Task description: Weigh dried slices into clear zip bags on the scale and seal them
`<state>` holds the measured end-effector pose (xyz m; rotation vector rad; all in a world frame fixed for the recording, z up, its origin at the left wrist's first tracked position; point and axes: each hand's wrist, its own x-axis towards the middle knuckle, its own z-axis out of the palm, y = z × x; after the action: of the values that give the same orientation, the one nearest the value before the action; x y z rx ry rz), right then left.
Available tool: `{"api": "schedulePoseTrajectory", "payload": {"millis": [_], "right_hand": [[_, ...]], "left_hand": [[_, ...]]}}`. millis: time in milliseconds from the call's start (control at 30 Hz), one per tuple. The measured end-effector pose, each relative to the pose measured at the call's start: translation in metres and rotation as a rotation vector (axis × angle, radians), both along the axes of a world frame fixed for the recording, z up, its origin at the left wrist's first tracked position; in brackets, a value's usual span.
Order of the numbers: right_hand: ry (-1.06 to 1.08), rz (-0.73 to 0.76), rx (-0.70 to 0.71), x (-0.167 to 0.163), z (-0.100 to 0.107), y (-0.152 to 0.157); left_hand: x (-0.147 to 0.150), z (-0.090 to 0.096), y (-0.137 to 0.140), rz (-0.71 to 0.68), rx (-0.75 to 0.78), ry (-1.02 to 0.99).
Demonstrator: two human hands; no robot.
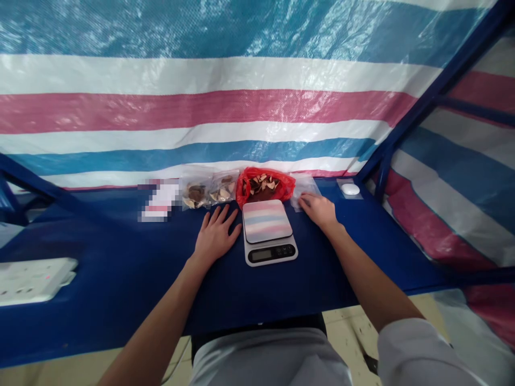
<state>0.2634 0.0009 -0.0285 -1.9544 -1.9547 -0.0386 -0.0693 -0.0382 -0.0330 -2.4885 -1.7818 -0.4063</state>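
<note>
My left hand (216, 234) lies flat on the blue table with its fingers spread, just left of a white kitchen scale (267, 222). The scale's platform is bare and its display looks blank. Behind the scale sits an open red plastic bag (246, 188) holding dried brown and pale slices (264, 184). To the right of it, my right hand (319, 209) has its fingers bent together at the edge of a clear plastic bag (300, 186), which appears pinched. The fingertips are partly hidden. Two clear bags of dried slices, one (196, 194) beside the other (223, 187), lie beyond my left hand.
A white rounded object (350, 189) rests on a small clear bag at the right. On the left lie a blurred-out paper (161, 201) and a white power strip (34, 280). Striped sheeting (201, 112) hangs behind the table (120, 289), with blue frame bars (396, 142) at the sides.
</note>
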Motion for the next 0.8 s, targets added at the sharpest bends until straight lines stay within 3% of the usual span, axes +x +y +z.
{"api": "schedulePoseTrajectory", "payload": {"millis": [233, 467, 633, 800], "right_hand": [[0.227, -0.065, 0.063, 0.002, 0.015, -0.010], [0.854, 0.084, 0.150, 0.006, 0.026, -0.031], [1.243, 0.118, 0.104, -0.010, 0.035, -0.039], [1.607, 0.224, 0.013, -0.039, 0.044, -0.038]], "left_hand": [[-0.001, 0.000, 0.000, 0.008, 0.028, -0.032], [-0.006, 0.004, 0.002, -0.056, 0.095, -0.256], [0.004, 0.026, 0.001, -0.162, 0.119, -0.509], [0.035, 0.054, 0.003, -0.194, -0.044, -0.846]]}}
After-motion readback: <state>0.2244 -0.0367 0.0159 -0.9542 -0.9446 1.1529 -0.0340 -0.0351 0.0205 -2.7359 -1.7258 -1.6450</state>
